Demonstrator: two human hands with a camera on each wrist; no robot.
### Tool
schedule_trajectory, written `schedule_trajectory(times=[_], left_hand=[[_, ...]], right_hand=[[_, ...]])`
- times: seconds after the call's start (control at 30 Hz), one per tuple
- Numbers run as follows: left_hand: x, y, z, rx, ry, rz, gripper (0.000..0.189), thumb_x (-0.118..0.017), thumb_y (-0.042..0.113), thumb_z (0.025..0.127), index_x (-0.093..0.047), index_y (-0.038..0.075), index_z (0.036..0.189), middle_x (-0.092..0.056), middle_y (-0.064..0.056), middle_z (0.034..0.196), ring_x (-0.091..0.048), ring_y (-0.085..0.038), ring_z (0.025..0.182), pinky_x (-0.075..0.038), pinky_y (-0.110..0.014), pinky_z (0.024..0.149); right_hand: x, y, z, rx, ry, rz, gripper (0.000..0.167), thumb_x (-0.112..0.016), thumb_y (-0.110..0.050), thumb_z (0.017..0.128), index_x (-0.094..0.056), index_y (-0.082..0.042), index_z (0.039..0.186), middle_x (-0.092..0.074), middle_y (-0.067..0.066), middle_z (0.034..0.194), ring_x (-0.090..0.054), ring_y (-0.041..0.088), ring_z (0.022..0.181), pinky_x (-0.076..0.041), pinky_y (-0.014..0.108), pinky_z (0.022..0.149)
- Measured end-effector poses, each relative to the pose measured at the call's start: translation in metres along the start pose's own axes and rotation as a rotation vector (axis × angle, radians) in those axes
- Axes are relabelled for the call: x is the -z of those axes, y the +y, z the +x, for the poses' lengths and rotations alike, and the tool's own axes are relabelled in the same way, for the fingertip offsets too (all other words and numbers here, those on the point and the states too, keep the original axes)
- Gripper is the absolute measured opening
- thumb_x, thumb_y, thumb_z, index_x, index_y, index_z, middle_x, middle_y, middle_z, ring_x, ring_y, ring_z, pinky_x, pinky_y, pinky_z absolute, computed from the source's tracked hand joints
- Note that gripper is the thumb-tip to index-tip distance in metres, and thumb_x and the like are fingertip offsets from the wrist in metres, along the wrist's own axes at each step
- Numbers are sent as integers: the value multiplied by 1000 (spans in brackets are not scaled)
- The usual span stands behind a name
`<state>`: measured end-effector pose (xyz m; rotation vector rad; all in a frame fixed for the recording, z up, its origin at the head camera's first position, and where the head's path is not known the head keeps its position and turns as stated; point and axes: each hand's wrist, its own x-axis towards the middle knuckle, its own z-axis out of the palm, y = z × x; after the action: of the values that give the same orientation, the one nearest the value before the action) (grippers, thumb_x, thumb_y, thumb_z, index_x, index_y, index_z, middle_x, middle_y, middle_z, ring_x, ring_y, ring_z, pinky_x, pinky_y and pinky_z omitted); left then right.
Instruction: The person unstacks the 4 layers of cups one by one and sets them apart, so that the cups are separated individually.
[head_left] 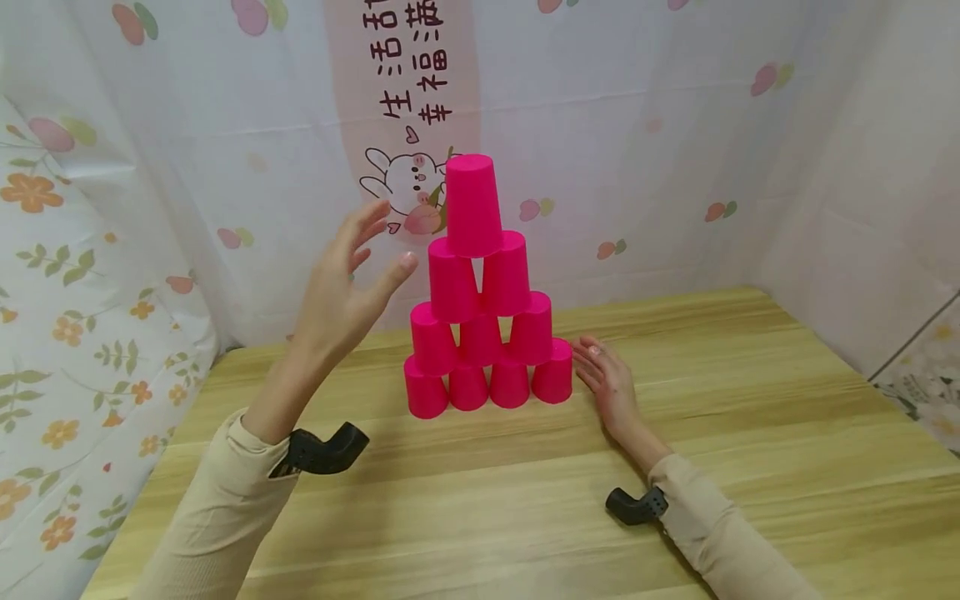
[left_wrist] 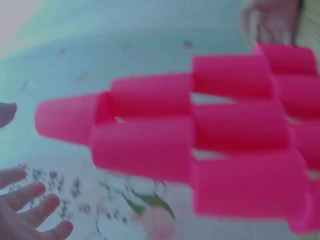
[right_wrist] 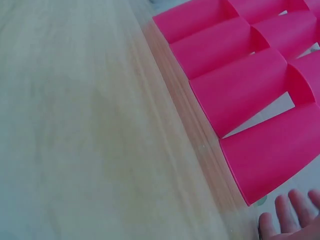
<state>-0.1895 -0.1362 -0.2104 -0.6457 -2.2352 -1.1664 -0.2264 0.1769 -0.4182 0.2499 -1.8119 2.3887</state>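
Several pink cups, turned upside down, form a four-level pyramid on the wooden table. A single top cup point(head_left: 473, 206) straddles the two cups of the level under it. To the upper left of the pyramid my left hand point(head_left: 341, 292) is raised with spread fingers, apart from the cups and holding nothing. In the left wrist view its fingers point(left_wrist: 32, 197) show beside the top cup point(left_wrist: 67, 119). My right hand point(head_left: 611, 387) is low at the pyramid's right, fingers extended close by the rightmost bottom cup point(head_left: 552, 372). In the right wrist view those fingers point(right_wrist: 287, 215) hold nothing.
The wooden table point(head_left: 480, 508) extends around the pyramid. Behind it hangs a white curtain point(head_left: 645, 167) printed with fruit, a rabbit and writing. A floral cloth point(head_left: 75, 375) hangs at the left. Black curved devices point(head_left: 330, 448) sit on both wrists.
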Motion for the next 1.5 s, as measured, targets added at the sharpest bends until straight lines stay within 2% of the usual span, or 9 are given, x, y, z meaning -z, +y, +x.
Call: schedule_trajectory(times=[0.1,0.2,0.33,0.47,0.57,0.77,0.93,1.27,1.5], left_hand=[[-6,13,16,30,-13,-42,62,-62,33,86,-37,16,141,-41,3,140,-40,-11,126,-34,-35,102],[-14,16,33,41,-13,-78,66,-64,37,84,-37,19,141,-39,5,141,-36,-9,128,-35,-34,102],[-21,19,50,82,-21,-174,71,-66,37,82,-33,21,143,-36,5,142,-34,-9,128,-35,-33,101],[-26,16,60,149,-68,-239,77,-67,36,81,-26,24,145,-31,4,145,-35,-11,128,-36,-31,100],[-31,13,64,158,-102,-262,82,-69,36,79,-23,26,146,-30,4,146,-36,-13,128,-36,-31,101],[-38,14,70,83,-111,-343,90,-72,28,77,-17,26,148,-31,1,145,-35,-13,129,-37,-33,101],[-43,15,72,111,-141,-353,90,-72,25,77,-17,22,148,-32,-1,144,-41,-15,124,-44,-33,93],[-44,11,67,150,-221,-346,78,-65,12,81,-19,13,145,-45,-7,131,-49,-18,113,-46,-34,90],[-47,8,71,88,-200,-390,65,-64,9,84,-29,8,139,-49,-9,125,-51,-19,111,-47,-35,88]], right_hand=[[1,6,-2,76,-58,-152,47,-49,-11,96,-34,10,135,-42,25,134,-50,13,114,-38,32,100],[2,9,-3,120,-101,-277,53,-57,-5,90,-34,8,136,-43,22,134,-46,21,119,-39,28,98],[1,12,-3,109,-147,-338,62,-62,-6,86,-31,4,139,-42,18,135,-42,30,122,-32,42,104],[0,8,-7,70,-168,-361,65,-64,-4,84,-32,1,140,-42,18,136,-41,32,122,-31,46,104],[-5,0,-11,60,-171,-384,65,-65,-2,83,-33,1,139,-43,20,134,-41,35,122,-31,48,103],[-18,-12,-15,73,-181,-442,65,-66,-3,82,-34,3,137,-45,22,131,-42,37,120,-33,49,102],[-21,-12,-18,75,-186,-470,64,-67,-2,81,-36,4,136,-46,23,130,-42,38,120,-33,50,102],[-19,-10,-18,56,-195,-505,62,-68,-3,81,-38,5,134,-48,23,129,-45,37,119,-35,47,101],[-18,-12,-12,94,-191,-532,57,-68,-2,81,-42,6,131,-50,24,126,-47,37,117,-35,46,101]])
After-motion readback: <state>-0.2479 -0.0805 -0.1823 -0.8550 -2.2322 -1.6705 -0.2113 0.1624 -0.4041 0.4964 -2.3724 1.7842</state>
